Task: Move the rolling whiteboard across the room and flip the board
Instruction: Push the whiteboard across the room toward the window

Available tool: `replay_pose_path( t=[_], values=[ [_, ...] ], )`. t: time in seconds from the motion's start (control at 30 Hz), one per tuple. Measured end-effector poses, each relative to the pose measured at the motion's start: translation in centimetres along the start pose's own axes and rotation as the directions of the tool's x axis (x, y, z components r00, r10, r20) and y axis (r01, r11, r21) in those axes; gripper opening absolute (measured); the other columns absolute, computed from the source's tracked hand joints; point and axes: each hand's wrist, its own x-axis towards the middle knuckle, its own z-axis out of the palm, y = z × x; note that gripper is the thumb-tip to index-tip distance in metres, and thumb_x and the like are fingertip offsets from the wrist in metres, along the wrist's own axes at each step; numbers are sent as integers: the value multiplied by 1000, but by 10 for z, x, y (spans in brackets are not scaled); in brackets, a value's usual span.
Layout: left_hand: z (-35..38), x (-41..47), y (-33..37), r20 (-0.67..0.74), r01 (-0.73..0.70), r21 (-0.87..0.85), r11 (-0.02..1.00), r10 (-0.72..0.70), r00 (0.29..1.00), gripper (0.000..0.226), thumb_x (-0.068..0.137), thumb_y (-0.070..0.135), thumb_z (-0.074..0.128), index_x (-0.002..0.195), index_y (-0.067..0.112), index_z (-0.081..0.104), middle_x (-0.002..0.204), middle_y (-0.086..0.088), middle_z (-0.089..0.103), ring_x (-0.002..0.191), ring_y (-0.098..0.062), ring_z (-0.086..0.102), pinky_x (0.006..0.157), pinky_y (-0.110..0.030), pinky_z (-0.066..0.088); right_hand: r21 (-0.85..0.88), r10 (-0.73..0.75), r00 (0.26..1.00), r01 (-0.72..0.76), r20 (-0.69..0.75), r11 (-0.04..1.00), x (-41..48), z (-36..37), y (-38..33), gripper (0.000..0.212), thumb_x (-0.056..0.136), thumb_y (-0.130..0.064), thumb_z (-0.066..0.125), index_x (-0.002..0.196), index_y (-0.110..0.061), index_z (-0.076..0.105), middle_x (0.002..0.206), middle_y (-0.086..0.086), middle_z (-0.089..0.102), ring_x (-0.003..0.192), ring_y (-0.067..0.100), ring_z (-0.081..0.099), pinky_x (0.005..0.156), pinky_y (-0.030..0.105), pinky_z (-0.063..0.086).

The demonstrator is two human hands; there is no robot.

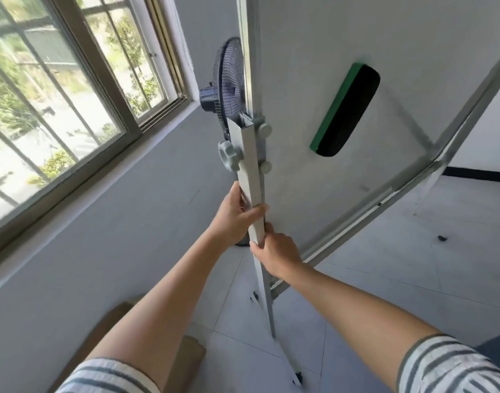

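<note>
Whiteboard [342,46] upright [253,177] hides fan [229,83] (both hands gripping).

Grey wall [107,251] under a sunlit window [58,95] — pale tiled floor [399,279], dark fan [229,83] behind.

— What sort of room is this?

— A plain office or classroom: grey walls, pale tiled floor [384,293], a big barred window [58,95] onto greenery.

— What else points that way?

— A rolling whiteboard [342,38] with an eraser [345,109] stuck on it, and a pedestal fan [229,80] behind.
</note>
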Motion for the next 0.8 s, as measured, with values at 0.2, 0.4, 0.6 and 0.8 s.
replay_pose_path(
  t=[0.2,0.4,0.6,0.8],
  values=[
    [-49,-84,-16,-49,40,9,999,-39,998,50,70,28,65,112,6,48,89,0,54,90,-23,58,91,-52,52,6,-48,998,48,37,999,-66,39,-56,42,91,-45,48,115,-10,46,94,14,71,88,39,65,66,34,42],
    [-105,-166,-40,-93,67,4,998,-66,993,56,64,38,66,108,7,49,94,-7,57,91,-29,59,92,-54,51,11,-112,990,112,91,994,-127,81,-114,40,92,-45,48,114,-12,47,95,12,71,88,36,67,68,35,48],
    [-140,-221,-58,-149,85,-29,996,-88,985,46,72,26,66,109,6,49,96,-9,58,92,-22,58,94,-56,49,60,-160,979,153,126,986,-163,112,-151,39,89,-45,51,110,-13,48,93,13,71,87,38,66,73,41,54],
    [-150,-244,-69,-196,76,-54,996,-86,977,58,66,39,66,110,4,50,105,-26,61,100,-39,62,94,-56,50,57,-180,974,174,136,983,-177,124,-164,41,89,-46,52,110,-11,46,96,15,70,90,39,65,73,40,50]
  ],
)
